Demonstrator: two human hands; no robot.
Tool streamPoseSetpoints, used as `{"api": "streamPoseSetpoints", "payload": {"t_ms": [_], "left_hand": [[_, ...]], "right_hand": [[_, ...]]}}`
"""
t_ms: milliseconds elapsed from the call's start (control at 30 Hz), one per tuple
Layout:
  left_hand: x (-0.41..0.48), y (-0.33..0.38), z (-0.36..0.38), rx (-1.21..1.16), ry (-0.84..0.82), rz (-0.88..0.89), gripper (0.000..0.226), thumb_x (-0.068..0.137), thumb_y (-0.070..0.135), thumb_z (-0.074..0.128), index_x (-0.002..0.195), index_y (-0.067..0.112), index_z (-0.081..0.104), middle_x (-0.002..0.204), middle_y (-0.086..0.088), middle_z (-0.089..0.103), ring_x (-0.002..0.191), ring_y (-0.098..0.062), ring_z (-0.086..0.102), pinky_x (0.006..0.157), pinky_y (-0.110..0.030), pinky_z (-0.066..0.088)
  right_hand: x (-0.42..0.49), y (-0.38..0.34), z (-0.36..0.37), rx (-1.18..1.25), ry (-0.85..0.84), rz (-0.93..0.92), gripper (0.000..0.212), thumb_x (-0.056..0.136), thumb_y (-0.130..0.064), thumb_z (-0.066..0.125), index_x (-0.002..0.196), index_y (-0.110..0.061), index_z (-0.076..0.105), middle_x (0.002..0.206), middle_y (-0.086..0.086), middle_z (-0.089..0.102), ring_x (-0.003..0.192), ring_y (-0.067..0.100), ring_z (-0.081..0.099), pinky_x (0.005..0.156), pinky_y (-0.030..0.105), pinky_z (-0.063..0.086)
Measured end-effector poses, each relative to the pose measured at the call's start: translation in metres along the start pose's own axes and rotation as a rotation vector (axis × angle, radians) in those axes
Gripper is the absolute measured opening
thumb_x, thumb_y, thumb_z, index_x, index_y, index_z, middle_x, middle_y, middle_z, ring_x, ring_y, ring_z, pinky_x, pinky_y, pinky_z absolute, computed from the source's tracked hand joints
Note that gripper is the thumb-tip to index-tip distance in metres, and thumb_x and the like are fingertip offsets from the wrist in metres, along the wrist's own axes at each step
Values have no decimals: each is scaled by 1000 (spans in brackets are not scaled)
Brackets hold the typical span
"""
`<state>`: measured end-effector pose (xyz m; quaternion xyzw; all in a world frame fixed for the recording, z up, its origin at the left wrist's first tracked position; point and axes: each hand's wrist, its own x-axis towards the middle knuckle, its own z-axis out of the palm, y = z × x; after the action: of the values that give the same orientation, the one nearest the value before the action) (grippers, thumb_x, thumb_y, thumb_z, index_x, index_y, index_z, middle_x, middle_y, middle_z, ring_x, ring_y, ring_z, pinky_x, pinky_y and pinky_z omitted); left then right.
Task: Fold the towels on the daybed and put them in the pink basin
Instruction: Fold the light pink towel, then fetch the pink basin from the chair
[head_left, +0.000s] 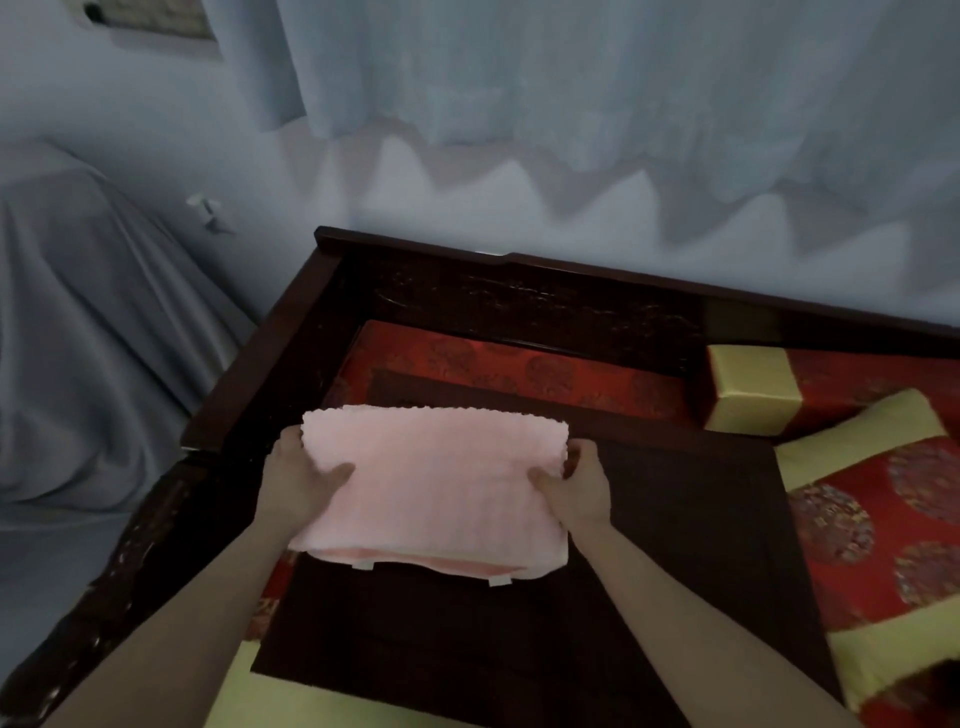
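Note:
A pink towel (434, 488), folded into a thick rectangle, is held just above a dark low table (675, 545) that stands on the daybed. My left hand (298, 480) grips its left edge, thumb on top. On the other side my right hand (574, 491) grips the right edge the same way. Two small white tags hang from the towel's near edge. No pink basin is in view.
The daybed has a dark carved wooden frame (332, 312) and a red patterned cushion (498, 369). Red and gold bolsters and pillows (753, 387) lie at the right. A grey draped cover (78, 312) fills the left; pale curtains hang behind.

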<state>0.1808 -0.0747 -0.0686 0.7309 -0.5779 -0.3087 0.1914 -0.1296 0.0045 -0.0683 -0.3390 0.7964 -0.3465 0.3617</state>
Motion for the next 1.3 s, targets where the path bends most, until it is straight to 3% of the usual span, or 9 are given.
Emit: {"api": "streamPoseSetpoints", "payload": {"t_ms": [100, 200, 367, 467, 567, 733, 1000, 1133, 1300], "left_hand": [[0, 2, -2, 127, -33, 69, 79, 72, 29, 77, 134, 2, 35, 129, -21, 49, 120, -40, 46, 98, -52, 41], [-5, 24, -16, 231, 72, 132, 77, 78, 29, 72, 138, 0, 34, 134, -24, 45, 123, -42, 40, 99, -54, 38], [-22, 119, -15, 173, 122, 568, 65, 86, 43, 51, 133, -1, 45, 131, -23, 53, 121, -41, 47, 99, -51, 42], [-38, 190, 11, 204, 85, 743, 66, 88, 46, 42, 137, 2, 44, 139, -20, 49, 132, -37, 42, 106, -55, 36], [-75, 263, 46, 116, 19, 841, 61, 91, 30, 55, 143, 4, 37, 148, -17, 40, 141, -31, 30, 110, -58, 25], [-174, 360, 113, -93, -285, 931, 69, 91, 23, 56, 149, 6, 22, 155, -14, 27, 145, -27, 20, 118, -47, 19], [-381, 427, 224, -41, -511, 1177, 69, 91, 25, 53, 149, 6, 21, 155, -15, 26, 144, -28, 24, 118, -39, 19], [-482, 428, 281, -37, -627, 1135, 65, 90, 20, 53, 148, 9, 26, 152, -11, 33, 140, -25, 32, 115, -34, 26], [-593, 441, 346, 43, -672, 1111, 65, 92, 22, 53, 149, 12, 22, 155, -7, 28, 142, -24, 27, 115, -35, 25]], "right_hand": [[-1, 0, -4, -23, -19, 2, 51, 76, -19, 71, 120, -15, 46, 106, 0, 54, 90, 15, 54, 76, 31, 45], [-2, -5, -25, -93, 26, -28, 50, 80, -19, 67, 125, -13, 47, 107, 3, 56, 102, 21, 57, 81, 32, 47], [-12, -28, -105, -502, 225, -322, 55, 89, -36, 57, 137, -14, 42, 141, 6, 45, 130, 25, 40, 103, 40, 39], [-23, -34, -166, -660, 373, -375, 58, 91, -44, 46, 140, -14, 41, 149, 10, 39, 138, 29, 34, 113, 48, 29], [-49, -26, -240, -706, 478, -318, 65, 88, -51, 31, 141, -16, 38, 152, 10, 35, 142, 28, 27, 116, 48, 22], [-128, 33, -370, -689, 723, -161, 77, 82, -60, 18, 141, -15, 40, 152, 9, 34, 144, 26, 25, 116, 47, 20], [-280, 193, -509, -633, 932, 144, 56, 95, -43, 43, 142, -12, 37, 151, 14, 35, 142, 30, 26, 116, 45, 22], [-343, 273, -562, -528, 959, 235, 61, 95, -46, 43, 144, -13, 32, 152, 11, 34, 141, 28, 28, 115, 46, 25], [-407, 353, -632, -434, 943, 326, 59, 93, -42, 46, 142, -11, 36, 148, 12, 40, 135, 28, 36, 111, 47, 34]]}}
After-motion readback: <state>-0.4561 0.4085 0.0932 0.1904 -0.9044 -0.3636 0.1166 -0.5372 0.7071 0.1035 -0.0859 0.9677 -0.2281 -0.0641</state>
